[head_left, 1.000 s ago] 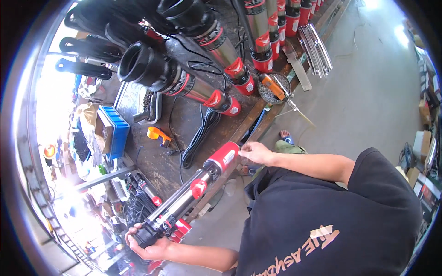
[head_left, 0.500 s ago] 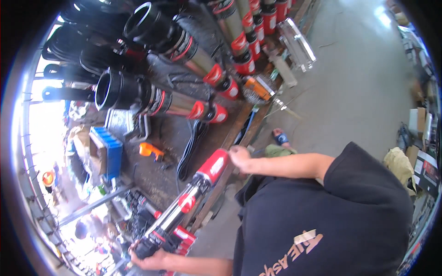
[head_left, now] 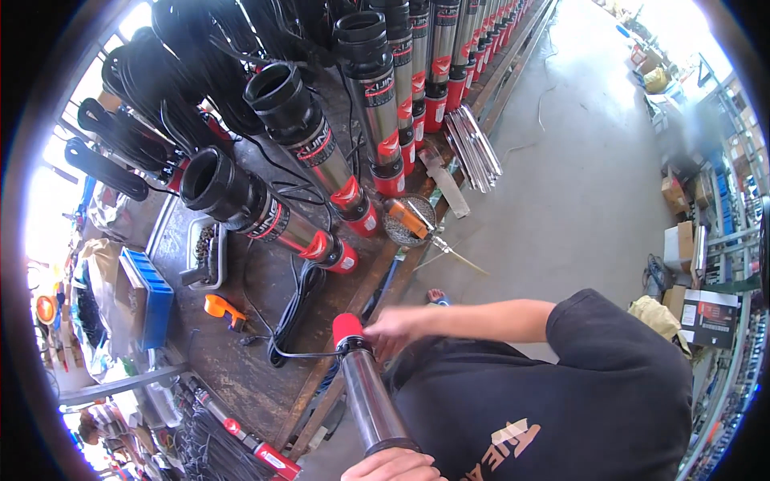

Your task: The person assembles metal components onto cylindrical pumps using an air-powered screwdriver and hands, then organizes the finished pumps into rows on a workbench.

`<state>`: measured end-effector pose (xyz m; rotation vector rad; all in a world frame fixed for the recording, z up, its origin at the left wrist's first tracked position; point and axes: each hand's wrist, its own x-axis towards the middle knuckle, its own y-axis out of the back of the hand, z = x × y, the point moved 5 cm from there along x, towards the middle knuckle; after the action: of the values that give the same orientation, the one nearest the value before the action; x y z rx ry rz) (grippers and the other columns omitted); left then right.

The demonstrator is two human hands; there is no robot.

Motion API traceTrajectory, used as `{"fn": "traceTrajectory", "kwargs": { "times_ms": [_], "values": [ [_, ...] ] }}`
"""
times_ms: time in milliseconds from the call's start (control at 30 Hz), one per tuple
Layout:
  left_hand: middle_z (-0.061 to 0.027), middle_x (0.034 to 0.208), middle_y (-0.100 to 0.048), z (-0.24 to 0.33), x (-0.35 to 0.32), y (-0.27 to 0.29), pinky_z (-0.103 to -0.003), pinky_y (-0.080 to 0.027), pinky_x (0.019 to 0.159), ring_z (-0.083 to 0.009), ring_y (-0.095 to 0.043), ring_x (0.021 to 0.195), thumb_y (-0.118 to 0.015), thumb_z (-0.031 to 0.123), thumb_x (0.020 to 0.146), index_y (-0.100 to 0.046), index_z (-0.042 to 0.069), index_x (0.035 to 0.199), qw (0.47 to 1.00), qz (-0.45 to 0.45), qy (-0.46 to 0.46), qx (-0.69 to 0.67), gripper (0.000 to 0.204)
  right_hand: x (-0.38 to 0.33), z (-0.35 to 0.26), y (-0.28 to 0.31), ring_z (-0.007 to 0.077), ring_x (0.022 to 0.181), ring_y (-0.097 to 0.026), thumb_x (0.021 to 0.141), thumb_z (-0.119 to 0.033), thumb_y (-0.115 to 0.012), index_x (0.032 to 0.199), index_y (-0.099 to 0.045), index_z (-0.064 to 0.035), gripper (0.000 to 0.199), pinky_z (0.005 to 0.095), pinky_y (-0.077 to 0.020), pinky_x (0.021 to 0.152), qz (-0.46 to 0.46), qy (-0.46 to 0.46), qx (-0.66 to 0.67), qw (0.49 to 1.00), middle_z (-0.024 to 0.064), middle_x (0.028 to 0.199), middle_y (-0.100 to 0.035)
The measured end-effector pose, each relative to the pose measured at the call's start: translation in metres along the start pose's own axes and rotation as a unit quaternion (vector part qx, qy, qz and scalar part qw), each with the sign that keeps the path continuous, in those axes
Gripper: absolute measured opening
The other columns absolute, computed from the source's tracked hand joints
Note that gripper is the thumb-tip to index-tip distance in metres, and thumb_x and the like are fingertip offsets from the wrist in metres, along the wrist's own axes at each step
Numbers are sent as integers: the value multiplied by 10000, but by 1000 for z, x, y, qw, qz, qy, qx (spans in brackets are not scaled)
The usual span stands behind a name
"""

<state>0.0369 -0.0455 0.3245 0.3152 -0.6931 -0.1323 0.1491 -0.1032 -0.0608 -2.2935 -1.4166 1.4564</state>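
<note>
Head view: left grip (head_left: 393,465) curled round the metal tube (head_left: 372,397); right grip (head_left: 393,327) blurred, hold unclear; table edge (head_left: 411,263) nearby, wide floor (head_left: 561,216) beyond.

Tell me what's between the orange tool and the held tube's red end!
A coiled black cable lies between the orange tool and the tube's red end, in the head view.

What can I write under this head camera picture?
The left hand holds a shiny pump while the blurred right hand is near its red end, beside a brown bench.
</note>
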Motion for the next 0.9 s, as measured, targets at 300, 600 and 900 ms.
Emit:
{"fn": "traceTrajectory", "kwargs": {
  "times_ms": [300, 600, 900],
  "values": [
    [-110, 835, -675, -9, 7, -22, -365, -539, 671, -276, -683, 753, -781, 98, 667, -699, 21, 882, 985, -139, 48, -91, 242, -131, -124, 294, 352, 919, -722, 825, -467, -740, 964, -751, -44, 445, 460, -575, 798, 706, 19, -485, 516, 154, 933, -743],
    [-150, 882, -716, -25, -8, -5, -398, -557, 685, -327, -704, 810, -785, 135, 680, -704, -10, 900, 980, -42, 57, -187, 276, -136, -121, 330, 330, 934, -729, 722, -461, -831, 973, -770, -68, 470, 432, -578, 812, 703, -25, -415, 576, 151, 967, -748],
    [-88, 850, -610, -179, -183, 38, -312, -513, 681, -149, -608, 777, -575, 200, 962, -636, -41, 1039, 719, 510, 470, 47, 260, -209, -105, 195, 224, 640, -647, 768, -297, -850, 910, -706, -7, 355, 342, -532, 648, 722, 360, -289, 516, 96, 715, -679]
  ]
}}
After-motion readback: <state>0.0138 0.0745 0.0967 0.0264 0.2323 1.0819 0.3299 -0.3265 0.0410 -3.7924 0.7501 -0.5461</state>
